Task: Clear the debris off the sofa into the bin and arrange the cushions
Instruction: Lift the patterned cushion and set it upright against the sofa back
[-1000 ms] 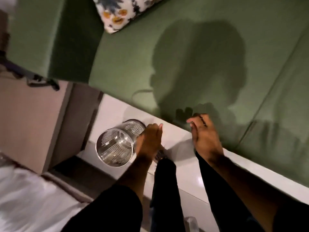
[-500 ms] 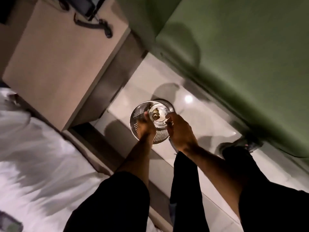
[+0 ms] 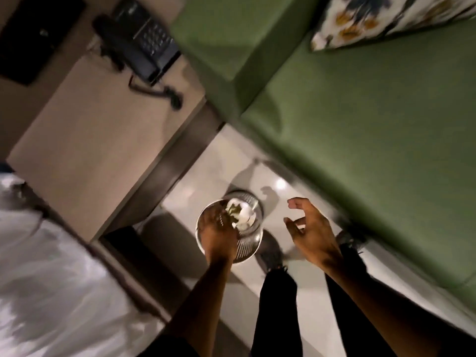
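Metal bin [image 3: 247, 249] standing at six o'clock, debris [image 3: 239, 215] lying inside. Left hand [image 3: 219, 234] gripping its rim; right hand [image 3: 310, 229] hovering spread, empty. Cushion [image 3: 381, 19] at one o'clock on sofa [image 3: 373, 124], awaiting arranging.

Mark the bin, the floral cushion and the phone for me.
bin [image 3: 248, 249]: head view, near side of its rim.
floral cushion [image 3: 360, 24]: head view, patterned face.
phone [image 3: 152, 45]: head view, keypad.

Bin [image 3: 247, 249] mouth half-blocked by left hand [image 3: 219, 235] — bare floor [image 3: 304, 284] rightward.
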`<action>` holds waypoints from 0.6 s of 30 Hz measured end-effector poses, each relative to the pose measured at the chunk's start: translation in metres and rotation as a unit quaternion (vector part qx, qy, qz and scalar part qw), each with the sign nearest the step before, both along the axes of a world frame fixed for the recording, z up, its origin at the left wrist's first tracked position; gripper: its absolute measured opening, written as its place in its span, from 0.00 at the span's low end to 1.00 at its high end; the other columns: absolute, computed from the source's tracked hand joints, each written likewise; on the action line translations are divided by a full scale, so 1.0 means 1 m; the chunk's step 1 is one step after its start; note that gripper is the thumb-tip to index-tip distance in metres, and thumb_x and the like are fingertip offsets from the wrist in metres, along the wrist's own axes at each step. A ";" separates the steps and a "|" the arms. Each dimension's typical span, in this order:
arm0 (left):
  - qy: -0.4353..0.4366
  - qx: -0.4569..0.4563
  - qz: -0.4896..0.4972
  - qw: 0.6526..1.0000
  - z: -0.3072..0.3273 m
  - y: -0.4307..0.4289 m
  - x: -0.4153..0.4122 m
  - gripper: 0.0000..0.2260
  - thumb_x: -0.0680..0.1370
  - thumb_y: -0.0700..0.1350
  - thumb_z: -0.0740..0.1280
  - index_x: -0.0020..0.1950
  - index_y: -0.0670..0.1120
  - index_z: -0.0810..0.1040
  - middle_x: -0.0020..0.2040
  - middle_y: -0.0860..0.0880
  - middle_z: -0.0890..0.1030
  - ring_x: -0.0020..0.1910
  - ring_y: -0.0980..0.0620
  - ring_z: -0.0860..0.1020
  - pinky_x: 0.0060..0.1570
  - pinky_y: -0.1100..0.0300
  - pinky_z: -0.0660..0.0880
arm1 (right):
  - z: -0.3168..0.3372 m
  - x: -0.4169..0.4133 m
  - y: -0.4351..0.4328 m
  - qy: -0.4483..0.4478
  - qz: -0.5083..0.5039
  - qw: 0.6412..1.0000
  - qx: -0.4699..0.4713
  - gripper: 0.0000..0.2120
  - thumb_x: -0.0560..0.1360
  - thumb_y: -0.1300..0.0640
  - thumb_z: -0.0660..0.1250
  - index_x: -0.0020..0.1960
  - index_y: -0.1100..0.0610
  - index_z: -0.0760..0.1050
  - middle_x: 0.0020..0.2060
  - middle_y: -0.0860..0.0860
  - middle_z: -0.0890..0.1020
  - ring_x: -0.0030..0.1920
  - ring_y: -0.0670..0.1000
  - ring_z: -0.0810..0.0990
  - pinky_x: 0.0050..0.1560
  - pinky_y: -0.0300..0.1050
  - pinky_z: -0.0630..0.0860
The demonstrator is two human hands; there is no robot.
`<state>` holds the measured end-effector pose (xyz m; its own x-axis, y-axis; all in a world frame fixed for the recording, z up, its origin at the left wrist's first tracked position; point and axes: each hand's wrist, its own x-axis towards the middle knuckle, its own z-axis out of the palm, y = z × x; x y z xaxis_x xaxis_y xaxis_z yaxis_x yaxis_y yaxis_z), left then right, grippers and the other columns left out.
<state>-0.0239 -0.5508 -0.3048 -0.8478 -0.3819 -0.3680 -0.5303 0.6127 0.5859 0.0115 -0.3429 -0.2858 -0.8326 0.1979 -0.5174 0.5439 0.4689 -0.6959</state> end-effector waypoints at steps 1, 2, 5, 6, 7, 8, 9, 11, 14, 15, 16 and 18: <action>0.045 0.009 -0.041 0.998 0.006 0.015 -0.010 0.09 0.80 0.42 0.66 0.59 0.46 0.79 0.57 0.45 0.81 0.55 0.41 0.80 0.57 0.46 0.76 | 0.009 -0.012 0.026 0.034 -0.022 0.999 0.003 0.18 0.77 0.62 0.73 0.66 0.53 0.75 0.59 0.45 0.82 0.40 0.44 0.83 0.48 0.51 0.83; 0.078 0.022 -0.072 0.994 0.013 0.029 -0.019 0.09 0.79 0.44 0.66 0.58 0.50 0.78 0.55 0.48 0.80 0.52 0.45 0.81 0.54 0.47 0.77 | 0.019 -0.023 0.050 0.062 -0.045 0.997 0.001 0.18 0.77 0.63 0.73 0.65 0.52 0.76 0.58 0.45 0.83 0.41 0.46 0.84 0.47 0.50 0.84; 0.156 0.104 -0.133 0.973 0.037 0.099 -0.071 0.09 0.78 0.45 0.65 0.58 0.51 0.77 0.55 0.52 0.78 0.50 0.49 0.81 0.51 0.46 0.80 | 0.053 -0.070 0.147 0.139 -0.122 0.983 0.019 0.23 0.76 0.64 0.74 0.60 0.41 0.74 0.53 0.37 0.83 0.43 0.41 0.85 0.45 0.34 0.82; 0.192 0.115 -0.170 0.960 0.043 0.127 -0.094 0.10 0.78 0.44 0.66 0.59 0.47 0.77 0.56 0.51 0.77 0.52 0.47 0.80 0.52 0.46 0.80 | 0.063 -0.090 0.183 0.164 -0.147 0.975 0.030 0.23 0.75 0.64 0.76 0.60 0.41 0.73 0.52 0.36 0.83 0.44 0.37 0.84 0.44 0.29 0.79; 0.225 0.111 -0.212 0.945 0.050 0.150 -0.116 0.11 0.78 0.44 0.67 0.59 0.44 0.78 0.56 0.51 0.76 0.54 0.46 0.79 0.56 0.47 0.78 | 0.069 -0.109 0.213 0.184 -0.173 0.967 0.037 0.23 0.74 0.63 0.77 0.61 0.44 0.72 0.53 0.37 0.82 0.44 0.33 0.83 0.44 0.26 0.78; 0.249 0.113 -0.242 0.931 0.059 0.178 -0.143 0.13 0.78 0.45 0.68 0.60 0.42 0.78 0.57 0.50 0.75 0.56 0.45 0.79 0.59 0.48 0.77 | 0.075 -0.131 0.247 0.205 -0.200 0.957 0.042 0.25 0.73 0.62 0.79 0.64 0.48 0.72 0.55 0.39 0.80 0.45 0.30 0.81 0.43 0.25 0.76; 0.261 0.127 -0.254 0.922 0.069 0.206 -0.170 0.16 0.77 0.46 0.69 0.63 0.42 0.76 0.58 0.50 0.73 0.58 0.44 0.77 0.62 0.47 0.75 | 0.081 -0.155 0.279 0.220 -0.225 0.948 0.039 0.29 0.72 0.62 0.80 0.68 0.52 0.71 0.59 0.45 0.78 0.48 0.29 0.80 0.43 0.23 0.75; 0.266 0.165 -0.240 0.919 0.089 0.254 -0.225 0.24 0.75 0.52 0.71 0.68 0.44 0.72 0.62 0.50 0.70 0.61 0.47 0.75 0.66 0.48 0.73 | 0.089 -0.204 0.338 0.219 -0.259 0.941 0.009 0.41 0.69 0.58 0.83 0.76 0.55 0.65 0.70 0.51 0.72 0.57 0.36 0.78 0.46 0.22 0.73; 0.228 0.207 -0.196 0.931 0.113 0.304 -0.292 0.40 0.71 0.63 0.74 0.76 0.49 0.63 0.71 0.50 0.65 0.68 0.53 0.70 0.72 0.52 0.68 | 0.093 -0.262 0.401 0.170 -0.235 0.956 -0.038 0.54 0.64 0.51 0.85 0.81 0.55 0.58 0.77 0.52 0.69 0.70 0.48 0.72 0.56 0.23 0.71; 0.224 0.222 -0.183 0.931 0.119 0.315 -0.308 0.45 0.69 0.66 0.74 0.78 0.49 0.60 0.73 0.49 0.64 0.71 0.54 0.68 0.74 0.52 0.65 | 0.095 -0.275 0.413 0.156 -0.205 0.965 -0.050 0.56 0.61 0.49 0.86 0.81 0.55 0.59 0.75 0.50 0.72 0.69 0.47 0.74 0.61 0.28 0.72; 0.223 0.240 -0.172 0.929 0.122 0.324 -0.320 0.48 0.68 0.68 0.74 0.79 0.49 0.57 0.75 0.49 0.63 0.73 0.53 0.66 0.75 0.51 0.63 | 0.097 -0.286 0.421 0.145 -0.171 0.973 -0.062 0.57 0.58 0.46 0.87 0.79 0.54 0.62 0.70 0.46 0.76 0.65 0.42 0.77 0.64 0.33 0.74; 0.225 0.260 -0.166 0.924 0.120 0.332 -0.334 0.50 0.68 0.69 0.73 0.81 0.48 0.54 0.78 0.48 0.63 0.76 0.52 0.64 0.77 0.48 0.61 | 0.096 -0.299 0.424 0.133 -0.123 0.980 -0.083 0.56 0.51 0.45 0.87 0.74 0.52 0.66 0.62 0.41 0.81 0.57 0.37 0.81 0.65 0.43 0.79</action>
<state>-0.3584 -0.2185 -0.1845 -0.9984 0.0564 -0.0103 0.0054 0.2712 0.9625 -0.2873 0.0812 -0.1896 -0.8801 0.3401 -0.3312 0.4156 0.2146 -0.8839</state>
